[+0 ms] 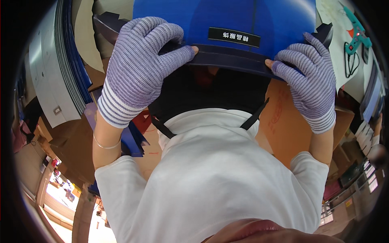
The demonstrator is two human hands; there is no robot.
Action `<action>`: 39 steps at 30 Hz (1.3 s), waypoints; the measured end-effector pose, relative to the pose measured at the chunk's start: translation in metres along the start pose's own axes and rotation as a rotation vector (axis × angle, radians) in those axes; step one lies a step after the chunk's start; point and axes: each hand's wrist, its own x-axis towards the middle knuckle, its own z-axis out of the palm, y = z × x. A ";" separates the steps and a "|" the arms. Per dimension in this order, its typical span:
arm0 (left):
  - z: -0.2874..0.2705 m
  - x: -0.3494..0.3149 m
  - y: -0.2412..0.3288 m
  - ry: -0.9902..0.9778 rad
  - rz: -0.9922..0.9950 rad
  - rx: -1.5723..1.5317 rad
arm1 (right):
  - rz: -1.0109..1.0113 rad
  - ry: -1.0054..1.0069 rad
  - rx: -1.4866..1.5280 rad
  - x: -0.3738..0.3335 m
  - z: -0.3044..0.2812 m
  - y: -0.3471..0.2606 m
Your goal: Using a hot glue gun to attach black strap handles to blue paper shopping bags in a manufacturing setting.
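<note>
A glossy blue cardboard panel (170,11) lies at the top of the view, with a black label (234,37) near its near edge. Along that edge runs a dark navy folded flap (227,59). My left hand (142,67), in a purple-and-white striped glove with a bare thumb tip, pinches the flap left of the label. On the right side my right hand (310,77), gloved alike, grips the same flap, its thumb on the near edge. Both hands are closed on it; the fingers' undersides are hidden.
Stacked grey-and-blue sheets (50,69) stand at the left. A teal glue gun (357,37) with a dark cord rests on a pale surface at the upper right. Brown cardboard (281,117) sits below my right hand, and blue offcuts (131,137) by my left forearm.
</note>
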 end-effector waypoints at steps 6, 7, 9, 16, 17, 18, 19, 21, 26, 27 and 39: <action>-0.001 0.003 0.004 0.025 -0.001 -0.038 | 0.013 -0.071 -0.006 -0.001 -0.004 0.001; 0.001 0.003 0.003 0.030 -0.001 -0.031 | 0.010 -0.071 -0.007 0.000 -0.006 0.000; 0.004 0.001 0.003 0.037 -0.001 -0.025 | 0.019 -0.081 0.050 0.002 -0.010 -0.002; 0.006 0.001 0.002 0.062 -0.019 -0.054 | 0.017 0.007 0.084 0.000 0.002 -0.010; 0.004 0.001 0.001 0.064 -0.003 -0.060 | 0.010 0.020 0.091 0.001 0.004 -0.011; 0.004 0.001 -0.002 0.063 0.002 -0.061 | 0.009 0.033 0.095 0.002 0.005 -0.012; 0.004 0.000 -0.005 0.076 0.013 -0.086 | 0.015 0.034 0.094 0.004 0.007 -0.014; 0.003 -0.002 -0.009 0.085 0.026 -0.109 | -0.013 0.059 0.110 0.010 0.011 -0.016; -0.001 -0.005 -0.009 0.112 -0.005 -0.127 | -0.029 0.079 0.138 0.011 0.012 -0.016; -0.001 -0.005 -0.009 0.111 -0.006 -0.126 | -0.023 0.082 0.146 0.011 0.011 -0.016; -0.005 -0.003 -0.012 0.029 -0.007 -0.106 | -0.147 0.098 0.203 0.057 0.013 -0.037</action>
